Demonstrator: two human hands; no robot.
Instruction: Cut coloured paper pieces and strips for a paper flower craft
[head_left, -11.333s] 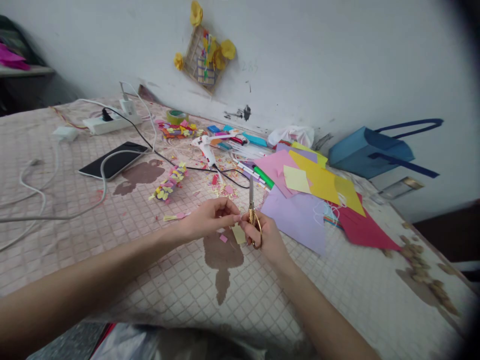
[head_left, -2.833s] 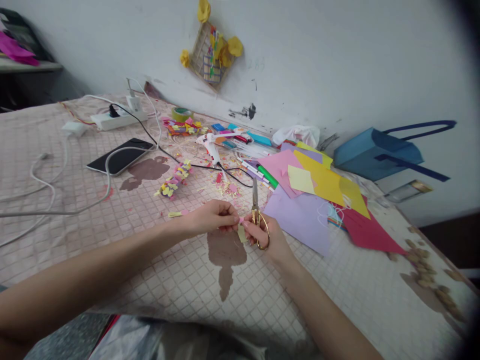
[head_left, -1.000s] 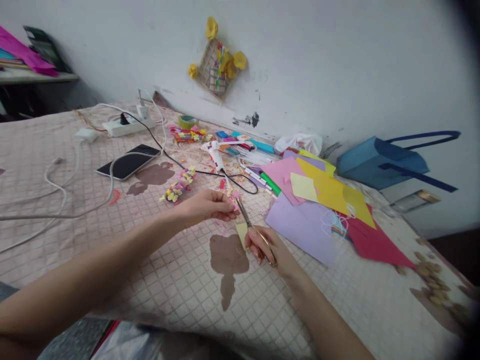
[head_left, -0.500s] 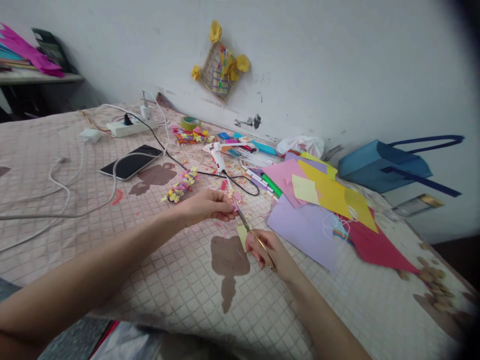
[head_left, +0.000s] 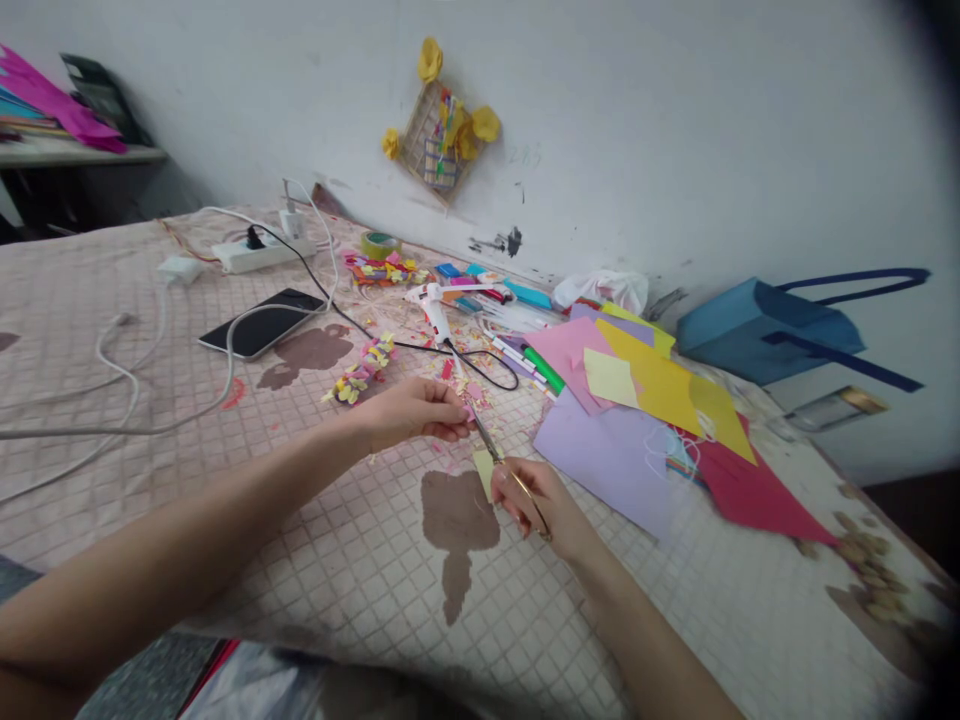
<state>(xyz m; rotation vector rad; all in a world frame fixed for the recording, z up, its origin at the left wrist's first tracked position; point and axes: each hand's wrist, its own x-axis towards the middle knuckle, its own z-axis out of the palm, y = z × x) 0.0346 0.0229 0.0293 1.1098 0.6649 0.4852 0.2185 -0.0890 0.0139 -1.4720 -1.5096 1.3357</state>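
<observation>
Holding gold-handled scissors (head_left: 501, 462) in your curled right hand (head_left: 536, 500), blades now tilted far-left, no longer upright.
Detail: left hand (head_left: 409, 415) pinches a pink paper scrap (head_left: 470, 412); pale yellow paper scrap (head_left: 484, 473) lies just beside the scissors.

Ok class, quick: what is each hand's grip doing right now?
Left hand: closed, pinching a small pink paper scrap.
Right hand: closed, holding gold-handled scissors.

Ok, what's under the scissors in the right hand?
Under the scissors lies the tile-patterned cover, with a pale yellow paper scrap beside the blades. The right hand covers the handles and whatever lies beneath them.
</observation>
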